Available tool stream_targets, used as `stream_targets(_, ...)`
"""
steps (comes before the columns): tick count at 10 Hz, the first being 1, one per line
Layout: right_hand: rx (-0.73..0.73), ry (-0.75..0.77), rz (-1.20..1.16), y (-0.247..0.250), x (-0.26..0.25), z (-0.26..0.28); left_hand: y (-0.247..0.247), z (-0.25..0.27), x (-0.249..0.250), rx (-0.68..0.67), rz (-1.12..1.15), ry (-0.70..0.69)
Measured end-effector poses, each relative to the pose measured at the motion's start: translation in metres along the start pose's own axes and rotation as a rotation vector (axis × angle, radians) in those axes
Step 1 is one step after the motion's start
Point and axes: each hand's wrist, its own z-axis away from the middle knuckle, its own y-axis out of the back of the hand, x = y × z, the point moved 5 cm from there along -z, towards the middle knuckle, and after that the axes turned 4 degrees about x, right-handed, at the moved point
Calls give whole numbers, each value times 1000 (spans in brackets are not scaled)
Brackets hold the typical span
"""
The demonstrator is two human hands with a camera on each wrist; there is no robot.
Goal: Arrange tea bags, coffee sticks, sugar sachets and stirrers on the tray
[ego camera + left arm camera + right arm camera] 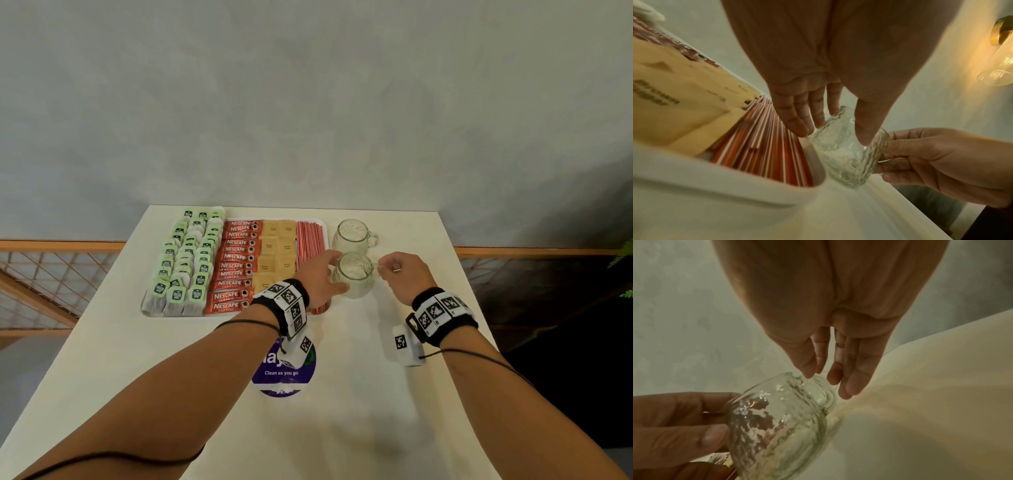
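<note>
Left of centre, the tray already holds tea bags, coffee sticks, sugar sachets and stirrers. My left hand wraps the near glass mug — right hand pinches its handle, probably squaring it beside the tray.

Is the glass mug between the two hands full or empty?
Empty. The glass mug is clear all through in every view, with no liquid line; the table shows through it.

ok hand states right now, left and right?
Left hand: holding the near glass mug, thumb and fingers around its body.
Right hand: fingers curled at that mug's handle side; actual grip cannot be told.
</note>
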Motion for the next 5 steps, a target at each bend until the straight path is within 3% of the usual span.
stream_targets(3, 19, 13, 51, 5, -10, 4, 3, 0, 7, -6, 0, -1)
stream_targets(5, 9, 129, -37, 17, -42, 26, 12, 14, 1, 12, -28, -2)
